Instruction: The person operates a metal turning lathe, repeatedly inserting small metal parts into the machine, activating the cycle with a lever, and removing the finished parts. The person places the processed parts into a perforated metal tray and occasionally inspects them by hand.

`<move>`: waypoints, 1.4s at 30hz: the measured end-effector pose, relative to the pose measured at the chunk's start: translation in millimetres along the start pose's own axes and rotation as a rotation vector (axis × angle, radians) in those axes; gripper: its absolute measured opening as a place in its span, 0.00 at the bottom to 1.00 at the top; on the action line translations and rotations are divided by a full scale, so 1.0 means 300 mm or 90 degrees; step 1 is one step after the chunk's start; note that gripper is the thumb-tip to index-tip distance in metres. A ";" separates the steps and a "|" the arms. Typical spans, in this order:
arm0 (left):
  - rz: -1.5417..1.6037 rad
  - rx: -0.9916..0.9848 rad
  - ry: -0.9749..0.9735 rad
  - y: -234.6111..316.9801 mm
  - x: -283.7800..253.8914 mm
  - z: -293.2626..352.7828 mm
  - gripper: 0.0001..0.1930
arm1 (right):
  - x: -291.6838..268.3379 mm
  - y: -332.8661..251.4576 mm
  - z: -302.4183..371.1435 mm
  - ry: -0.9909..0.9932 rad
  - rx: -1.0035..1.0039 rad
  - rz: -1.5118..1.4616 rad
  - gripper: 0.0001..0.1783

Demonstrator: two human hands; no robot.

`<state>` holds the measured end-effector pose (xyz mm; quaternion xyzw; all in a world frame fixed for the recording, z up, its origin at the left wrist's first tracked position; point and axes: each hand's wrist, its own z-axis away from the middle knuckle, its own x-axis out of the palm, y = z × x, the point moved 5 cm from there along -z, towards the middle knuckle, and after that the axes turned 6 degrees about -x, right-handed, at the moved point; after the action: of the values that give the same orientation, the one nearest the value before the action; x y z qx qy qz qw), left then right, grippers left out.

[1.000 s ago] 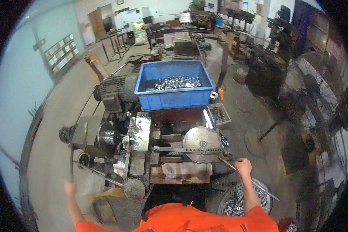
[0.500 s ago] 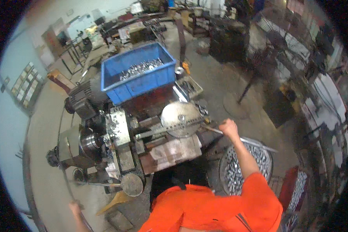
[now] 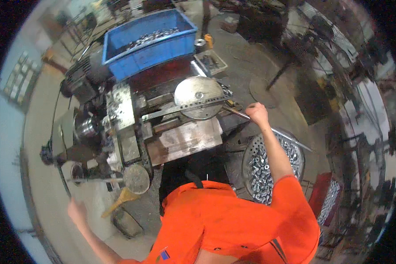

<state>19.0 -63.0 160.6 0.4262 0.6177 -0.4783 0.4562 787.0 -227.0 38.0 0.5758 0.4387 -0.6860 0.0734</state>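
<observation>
My left hand is closed on the lower end of a long dark lever, which rises to the left end of a greasy machine. Over on the right, my right hand grips a long metal bar that sticks out beside a round steel disc. A flat strip with a row of holes lies across that disc. Left of the disc are a metal block strewn with chips and a shiny cylindrical chuck. My right forearm partly covers a perforated round basket of small metal parts.
Behind the machine stands a blue crate with metal pieces inside. A small tray sits beside it. At the lower right is a red bin of parts. A wooden-coloured brush-like tool lies near a round plate.
My view has tilted, so the machine, crate and basket appear higher in the picture. Both hands keep their grips; the left hand and its lever show more fully now.
</observation>
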 end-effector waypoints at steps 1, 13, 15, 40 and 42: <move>0.033 0.162 0.075 0.052 -0.085 0.050 0.21 | 0.006 -0.021 0.005 -0.010 -0.019 -0.012 0.17; 1.116 1.054 -0.667 0.934 -0.939 0.581 0.15 | 0.041 0.040 -0.044 0.009 -0.078 0.003 0.15; 1.057 1.148 -0.736 0.972 -0.959 0.655 0.15 | 0.016 0.002 -0.020 0.019 -0.076 0.010 0.15; 0.970 1.179 -0.792 1.012 -0.812 0.768 0.15 | 0.015 -0.046 -0.006 -0.024 -0.027 0.022 0.18; 0.977 1.144 -0.774 1.014 -0.787 0.769 0.15 | 0.010 -0.081 -0.001 -0.021 -0.041 0.014 0.19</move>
<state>399.9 -255.7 299.3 0.5352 -0.6074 -0.4539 0.3722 771.4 -210.8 47.9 0.5668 0.4527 -0.6801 0.1063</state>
